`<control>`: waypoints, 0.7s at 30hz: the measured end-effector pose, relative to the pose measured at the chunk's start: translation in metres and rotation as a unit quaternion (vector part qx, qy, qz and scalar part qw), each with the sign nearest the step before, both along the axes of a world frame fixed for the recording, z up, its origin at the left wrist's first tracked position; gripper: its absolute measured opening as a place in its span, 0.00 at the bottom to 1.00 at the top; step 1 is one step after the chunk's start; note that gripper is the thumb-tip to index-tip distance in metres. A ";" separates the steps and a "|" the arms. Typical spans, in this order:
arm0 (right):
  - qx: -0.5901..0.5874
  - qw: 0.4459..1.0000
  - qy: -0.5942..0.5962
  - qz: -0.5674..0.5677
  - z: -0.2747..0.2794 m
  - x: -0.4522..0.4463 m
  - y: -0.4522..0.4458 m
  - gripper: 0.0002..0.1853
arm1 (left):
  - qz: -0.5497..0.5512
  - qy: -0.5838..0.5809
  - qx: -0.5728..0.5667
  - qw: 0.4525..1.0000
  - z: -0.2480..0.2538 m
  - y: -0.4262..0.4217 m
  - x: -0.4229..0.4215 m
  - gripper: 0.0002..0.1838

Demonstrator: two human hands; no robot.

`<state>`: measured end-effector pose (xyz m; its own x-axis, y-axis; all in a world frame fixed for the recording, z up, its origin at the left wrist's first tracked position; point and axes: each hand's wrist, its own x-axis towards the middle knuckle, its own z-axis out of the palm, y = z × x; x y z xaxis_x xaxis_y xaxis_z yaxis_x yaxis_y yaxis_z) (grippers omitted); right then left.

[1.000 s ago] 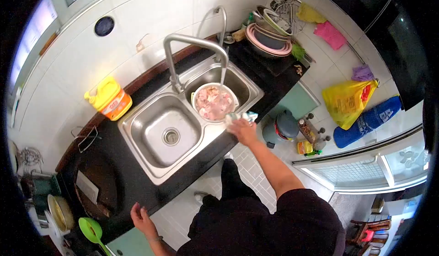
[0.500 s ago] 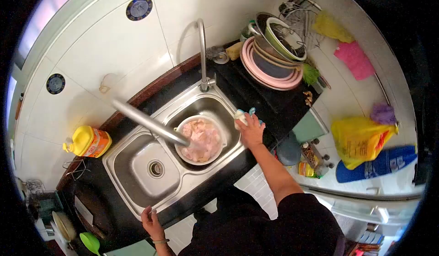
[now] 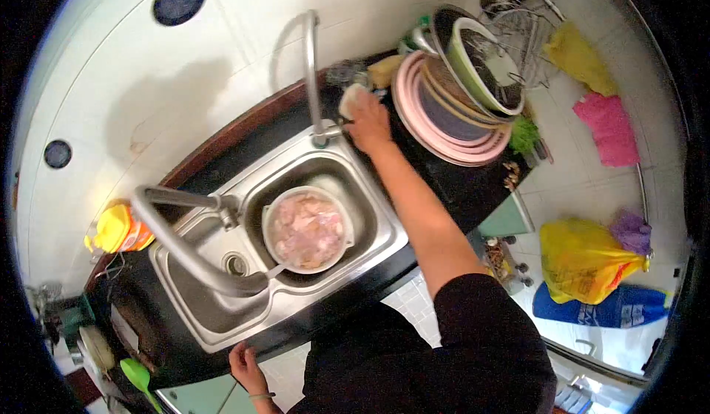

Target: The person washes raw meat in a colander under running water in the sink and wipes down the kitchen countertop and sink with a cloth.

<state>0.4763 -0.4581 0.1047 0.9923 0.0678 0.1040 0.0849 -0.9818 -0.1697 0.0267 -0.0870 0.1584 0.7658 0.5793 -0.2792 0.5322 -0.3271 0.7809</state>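
My right hand (image 3: pixel 370 124) is stretched to the back of the black counter, behind the sink's right corner. Its fingers are closed on a whitish cloth (image 3: pixel 349 102), partly hidden by the hand. Down at the front edge of the counter hangs my left hand (image 3: pixel 247 366), holding nothing, its fingers loosely apart. Between them is a steel double sink (image 3: pixel 392 225). A white bowl (image 3: pixel 347 242) of pale pink raw meat pieces (image 3: pixel 307 225) stands in the right basin. Water runs from a thick curved spout (image 3: pixel 192 255) toward that bowl.
A slim upright tap (image 3: pixel 311 74) rises behind the sink. Stacked pink basins (image 3: pixel 405 111) and a green-rimmed colander (image 3: pixel 466 59) stand at the right. A yellow detergent jug (image 3: pixel 115 228) is at the left, and a green spoon (image 3: pixel 135 375) lies lower left.
My right hand has moved with the cloth from the sink's right edge to the back of the counter. The view has shifted, and the thick spout appears lower and further left.
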 end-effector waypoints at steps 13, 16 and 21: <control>0.022 0.990 -0.127 -0.062 -0.016 -0.286 -0.130 0.16 | -0.077 -0.035 -0.053 0.995 -0.029 0.027 0.051 0.09; 0.024 0.972 -0.180 -0.148 -0.024 -0.298 -0.187 0.11 | -0.143 -0.023 -0.015 0.989 -0.017 0.028 0.063 0.09; 0.131 0.896 -0.304 -0.296 0.001 -0.234 -0.254 0.12 | -0.132 -0.059 -0.035 0.989 -0.028 0.034 0.060 0.09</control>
<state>0.2428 -0.7120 0.1056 0.6012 -0.5571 0.5729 -0.2827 -0.8189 -0.4996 0.0862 -0.0535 0.1308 0.9173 0.3369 -0.2120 0.3397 -0.3849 0.8582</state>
